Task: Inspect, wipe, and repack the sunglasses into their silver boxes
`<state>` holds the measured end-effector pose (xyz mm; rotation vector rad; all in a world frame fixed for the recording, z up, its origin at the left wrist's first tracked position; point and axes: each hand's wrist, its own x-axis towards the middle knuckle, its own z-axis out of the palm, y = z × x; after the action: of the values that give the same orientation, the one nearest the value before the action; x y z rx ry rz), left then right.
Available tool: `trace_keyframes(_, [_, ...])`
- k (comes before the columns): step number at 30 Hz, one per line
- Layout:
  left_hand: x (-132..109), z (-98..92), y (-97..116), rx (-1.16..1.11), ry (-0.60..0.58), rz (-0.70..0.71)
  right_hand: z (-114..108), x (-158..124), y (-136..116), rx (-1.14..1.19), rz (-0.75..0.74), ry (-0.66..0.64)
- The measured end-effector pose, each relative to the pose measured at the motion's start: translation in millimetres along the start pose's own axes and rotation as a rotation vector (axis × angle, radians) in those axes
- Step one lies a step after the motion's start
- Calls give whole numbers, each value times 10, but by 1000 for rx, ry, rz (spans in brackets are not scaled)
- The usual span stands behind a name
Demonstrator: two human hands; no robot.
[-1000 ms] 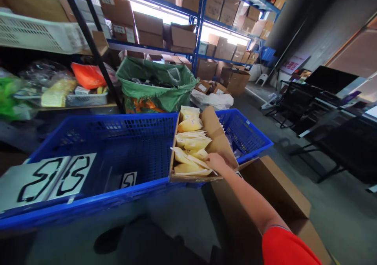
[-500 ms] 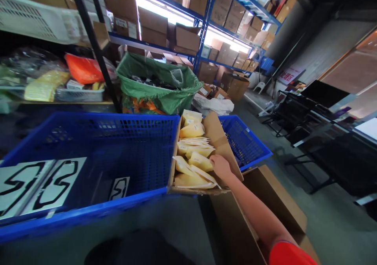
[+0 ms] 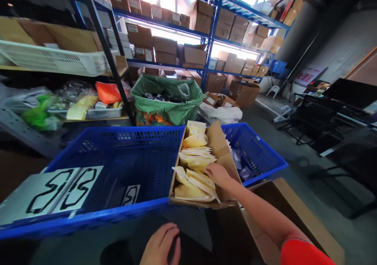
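Note:
My right hand (image 3: 217, 175) reaches into an open cardboard box (image 3: 221, 151) full of pale yellow packets (image 3: 196, 165). Its fingers curl onto the packets near the box's front, and I cannot see whether one is gripped. The box rests across a large blue plastic crate (image 3: 123, 167). My left hand (image 3: 161, 246) shows at the bottom edge with fingers loosely curled against a dark object (image 3: 188, 249) that I cannot name.
Cards printed with black outlines (image 3: 54, 186) lie on the crate's left rim. A second blue crate (image 3: 256, 151) sits right of the box, with an open brown carton (image 3: 294, 214) below it. A green-lined bin (image 3: 167, 100) and box-filled shelving (image 3: 206, 29) stand behind. Dark furniture (image 3: 332, 112) stands at right.
The view has tilted up and shifted. My right hand has moved slightly forward over the packets. My left hand has come into view at the bottom.

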<state>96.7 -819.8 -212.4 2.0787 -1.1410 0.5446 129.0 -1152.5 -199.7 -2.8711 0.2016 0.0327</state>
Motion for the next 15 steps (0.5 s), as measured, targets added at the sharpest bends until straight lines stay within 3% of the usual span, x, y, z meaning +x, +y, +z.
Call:
trace_keyframes(2, [236,148,52,-10,9,-48,-110,188,100,14,-32,54])
trace_keyframes(5, [600,431,-19,-31,-90,-169,-151,561,106,35,-125,76])
trace_keyframes(10, [1332,963,-457,87,-268,-361,49,1015,-50,38,-231,13])
trace_keyframes(15, [1863,1414,-803,243,-470,-477,202,1103,-32,24,-223,-12])
